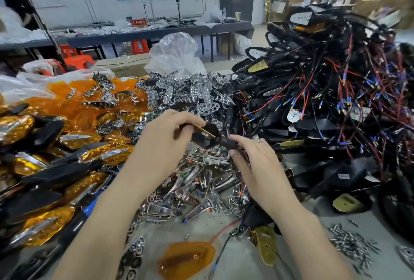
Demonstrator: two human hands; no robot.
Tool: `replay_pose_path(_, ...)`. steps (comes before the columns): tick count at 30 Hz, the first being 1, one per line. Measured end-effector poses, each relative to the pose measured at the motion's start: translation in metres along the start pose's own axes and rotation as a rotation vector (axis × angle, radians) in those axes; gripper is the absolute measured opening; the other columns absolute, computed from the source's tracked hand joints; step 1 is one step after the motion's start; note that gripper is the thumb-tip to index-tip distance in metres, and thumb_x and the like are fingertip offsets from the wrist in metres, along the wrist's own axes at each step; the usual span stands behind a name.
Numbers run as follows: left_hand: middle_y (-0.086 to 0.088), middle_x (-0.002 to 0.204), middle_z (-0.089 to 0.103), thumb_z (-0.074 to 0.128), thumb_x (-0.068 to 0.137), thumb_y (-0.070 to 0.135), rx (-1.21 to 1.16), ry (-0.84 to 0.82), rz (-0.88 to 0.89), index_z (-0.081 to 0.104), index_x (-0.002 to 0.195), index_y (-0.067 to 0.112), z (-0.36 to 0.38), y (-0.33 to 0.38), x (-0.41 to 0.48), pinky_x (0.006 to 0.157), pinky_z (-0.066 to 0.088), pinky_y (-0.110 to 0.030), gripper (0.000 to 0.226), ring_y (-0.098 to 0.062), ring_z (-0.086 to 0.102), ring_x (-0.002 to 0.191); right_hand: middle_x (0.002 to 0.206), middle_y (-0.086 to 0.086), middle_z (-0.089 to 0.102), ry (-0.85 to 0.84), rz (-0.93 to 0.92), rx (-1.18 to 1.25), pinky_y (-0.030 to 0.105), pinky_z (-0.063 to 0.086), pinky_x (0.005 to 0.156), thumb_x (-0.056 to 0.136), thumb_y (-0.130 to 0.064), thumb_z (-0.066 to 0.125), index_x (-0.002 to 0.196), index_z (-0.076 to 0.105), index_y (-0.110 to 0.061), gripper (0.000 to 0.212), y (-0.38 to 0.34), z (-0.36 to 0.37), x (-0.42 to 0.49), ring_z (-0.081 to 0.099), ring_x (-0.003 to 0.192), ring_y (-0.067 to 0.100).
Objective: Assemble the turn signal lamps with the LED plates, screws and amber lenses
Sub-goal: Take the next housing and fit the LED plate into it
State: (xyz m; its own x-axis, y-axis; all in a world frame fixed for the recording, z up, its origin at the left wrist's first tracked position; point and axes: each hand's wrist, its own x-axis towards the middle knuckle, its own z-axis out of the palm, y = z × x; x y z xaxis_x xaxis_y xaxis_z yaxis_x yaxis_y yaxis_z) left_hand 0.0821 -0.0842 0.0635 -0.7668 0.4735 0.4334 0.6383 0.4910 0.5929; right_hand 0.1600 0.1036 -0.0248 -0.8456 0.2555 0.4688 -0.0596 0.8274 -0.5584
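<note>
Above the middle of the bench I hold a black turn signal lamp housing (207, 135) with a yellowish plate edge showing on top. My left hand (165, 133) grips its left end with curled fingers. My right hand (251, 156) pinches its black stem on the right side. A loose amber lens (186, 259) lies on the table near the front edge. A scatter of small screws (351, 244) lies at the front right. Chrome LED reflector plates (190, 91) are heaped behind my hands.
Finished amber-lensed lamps (44, 163) pile up on the left. A tall heap of black housings with red and blue wires (324, 100) fills the right. Chrome trim pieces (201, 185) lie under my hands. Plastic bag (177, 53), tables and a person at the back.
</note>
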Motion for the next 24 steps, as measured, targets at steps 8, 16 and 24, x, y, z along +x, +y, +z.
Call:
replay_pose_path(8,0.005,0.098,0.076,0.054,0.102,0.016,-0.558,0.121,-0.28,0.072,0.1,0.028,-0.015,-0.02,-0.001,0.069,0.061,-0.026,0.022,-0.013,0.075,0.084,0.105,-0.028,0.049,0.001,-0.06,0.001,0.022,0.029,0.08,0.104,-0.042,0.047,0.135,0.059,-0.032,0.034,-0.022,0.008,0.024,0.04,0.098,-0.002)
replay_pose_path(16,0.001,0.091,0.076,0.058,0.097,0.048,-0.441,0.153,-0.439,0.063,0.094,0.015,0.007,-0.03,0.0,0.081,0.06,-0.046,0.033,-0.009,0.075,0.069,0.091,-0.018,0.052,0.059,-0.062,0.028,0.028,0.033,0.076,0.098,-0.054,0.036,0.128,0.064,-0.023,0.051,-0.026,0.019,0.014,0.043,0.085,0.005)
replay_pose_path(24,0.0,0.085,0.074,0.054,0.1,0.039,-0.355,0.148,-0.441,0.061,0.089,0.016,0.017,-0.028,0.001,0.061,0.058,-0.037,0.027,-0.008,0.073,0.063,0.105,-0.028,0.05,0.005,-0.035,-0.039,0.027,0.037,0.08,0.095,-0.061,0.026,0.13,0.06,-0.03,0.057,-0.017,0.023,0.009,0.038,0.09,-0.005)
